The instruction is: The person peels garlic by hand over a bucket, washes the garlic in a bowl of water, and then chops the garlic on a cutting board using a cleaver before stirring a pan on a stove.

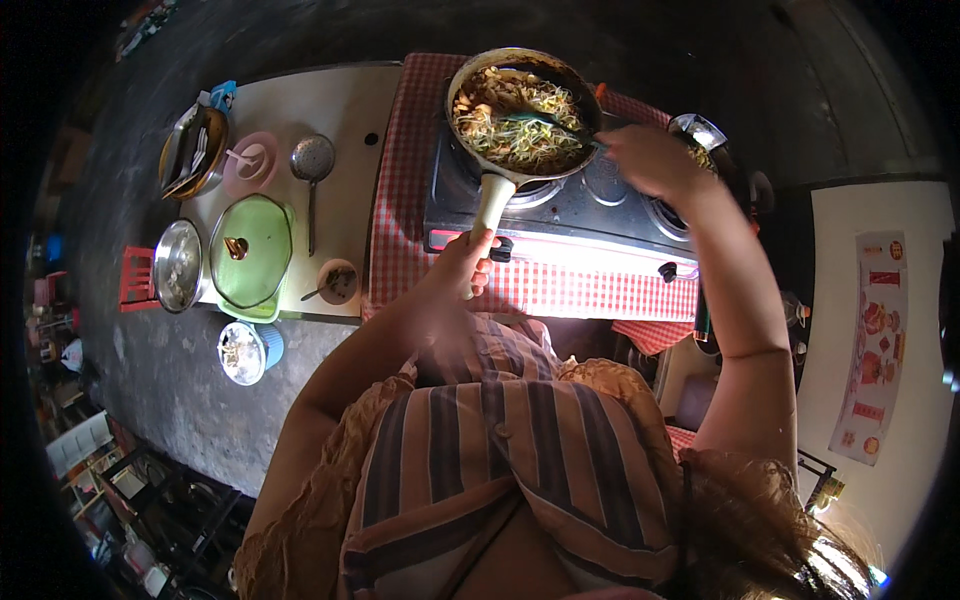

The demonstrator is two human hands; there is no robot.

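My left hand grips the cream handle of a frying pan, which sits over the left burner of a two-burner gas stove. Bean sprouts lie in the pan with browned pieces, perhaps meat or mushroom. In my right hand is a dark green spatula, its blade in among the sprouts. My fingers hide the rest of its handle.
A second pot stands at the right burner. Left on the white table are a skimmer, a glass lid, a steel bowl, a pink plate and a small bowl. A blue bin stands below.
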